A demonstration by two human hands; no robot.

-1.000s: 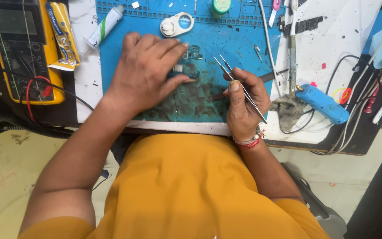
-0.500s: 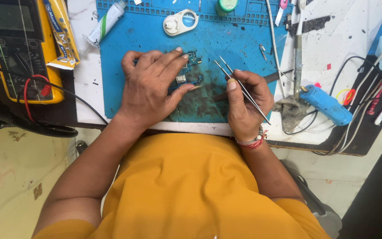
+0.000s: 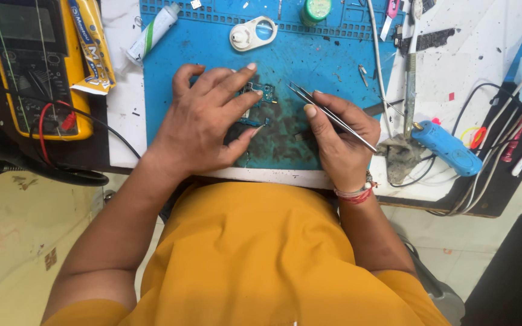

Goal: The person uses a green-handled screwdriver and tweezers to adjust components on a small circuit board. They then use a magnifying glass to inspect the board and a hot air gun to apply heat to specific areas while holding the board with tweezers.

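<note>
At the far left a yellow multimeter (image 3: pixel 34 66) lay with its red and black leads, and a white tube (image 3: pixel 152 33) rested at the edge of the blue work mat (image 3: pixel 327 54). The left hand (image 3: pixel 203 124) lay flat over the mat with fingers spread, and its fingertips pressed on a small circuit board (image 3: pixel 265 93) near the middle of the mat; part of the board was hidden under the hand. The right hand (image 3: pixel 339 136) pinched a pair of metal tweezers (image 3: pixel 330 115), their tips pointing to the board but not touching it. Whether the tips were closed I could not tell.

To work well here, I judge that the left fingers should keep the board still and leave the work spot uncovered, and the right wrist should rest on the mat so the tips come in steady. At the right stood a blue glue gun (image 3: pixel 448 145) among many cables.
</note>
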